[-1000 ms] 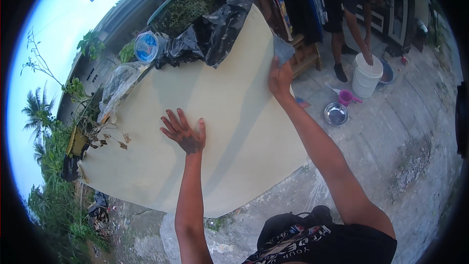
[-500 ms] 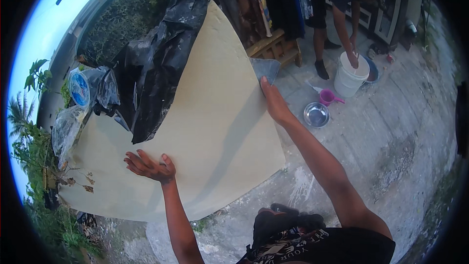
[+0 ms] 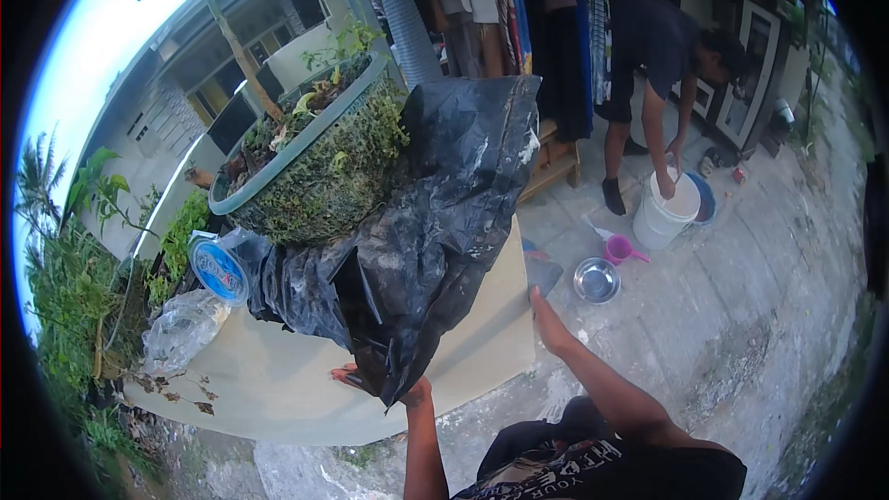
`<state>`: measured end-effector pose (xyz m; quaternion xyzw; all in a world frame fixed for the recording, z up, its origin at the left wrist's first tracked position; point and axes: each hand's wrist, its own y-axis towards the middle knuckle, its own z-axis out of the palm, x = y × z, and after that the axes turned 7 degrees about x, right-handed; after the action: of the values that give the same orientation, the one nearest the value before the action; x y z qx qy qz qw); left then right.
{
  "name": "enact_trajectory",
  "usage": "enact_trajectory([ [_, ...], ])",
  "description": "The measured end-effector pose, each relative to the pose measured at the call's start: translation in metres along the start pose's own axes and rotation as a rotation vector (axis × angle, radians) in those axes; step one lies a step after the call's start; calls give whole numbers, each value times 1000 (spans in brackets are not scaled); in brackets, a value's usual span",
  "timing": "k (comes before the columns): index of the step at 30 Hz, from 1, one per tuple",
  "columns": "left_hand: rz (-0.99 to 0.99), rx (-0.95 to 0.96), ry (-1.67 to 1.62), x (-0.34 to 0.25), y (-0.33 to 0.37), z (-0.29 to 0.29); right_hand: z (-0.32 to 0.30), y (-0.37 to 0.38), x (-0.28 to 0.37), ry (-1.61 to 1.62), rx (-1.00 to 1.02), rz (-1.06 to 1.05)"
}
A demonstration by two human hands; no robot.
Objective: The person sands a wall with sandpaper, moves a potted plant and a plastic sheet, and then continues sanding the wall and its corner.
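Observation:
A broad cream panel (image 3: 482, 343) spreads in front of me. Against its right edge, my right hand (image 3: 554, 326) is closed, with the thumb side showing and most fingers hidden. A grey translucent sheet (image 3: 544, 272) sticks out at its fingertips. My left hand (image 3: 417, 393) lies over the panel's near part, its fingers stretched out to the left. Crumpled black plastic (image 3: 444, 213) hangs over the panel, and its pointed lower end hides part of that hand. Above stands a mossy planter (image 3: 324, 176) with a green rim and a thin trunk.
Clear crumpled plastic (image 3: 185, 329) and a blue-and-white round label (image 3: 219, 270) lie at the left. At right, another person bends over a white bucket (image 3: 662, 222). Nearby are a pink dipper (image 3: 622, 248) and a metal bowl (image 3: 596, 281). Clothes (image 3: 556, 46) hang behind.
The black plastic and planter appear lower and farther right, covering more of the panel. My left hand has moved right, partly behind the plastic; my right hand sits lower along the edge.

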<state>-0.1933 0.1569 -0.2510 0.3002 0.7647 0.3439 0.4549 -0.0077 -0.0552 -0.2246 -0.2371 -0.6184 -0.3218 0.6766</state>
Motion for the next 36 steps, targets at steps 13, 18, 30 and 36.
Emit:
enact_trajectory([
  [13, 461, 27, 267, -187, 41, 52, -44, 16, -4, -93, 354, -93],
  [18, 511, -37, 353, -234, 78, 62, -70, 34, -8, 129, 568, 271],
  [30, 493, -59, 440, -317, 148, 45, -45, 120, 105, 106, 589, -118],
  [36, 447, -7, 349, -320, 148, 40, -58, 129, 112, 89, 565, -96],
])
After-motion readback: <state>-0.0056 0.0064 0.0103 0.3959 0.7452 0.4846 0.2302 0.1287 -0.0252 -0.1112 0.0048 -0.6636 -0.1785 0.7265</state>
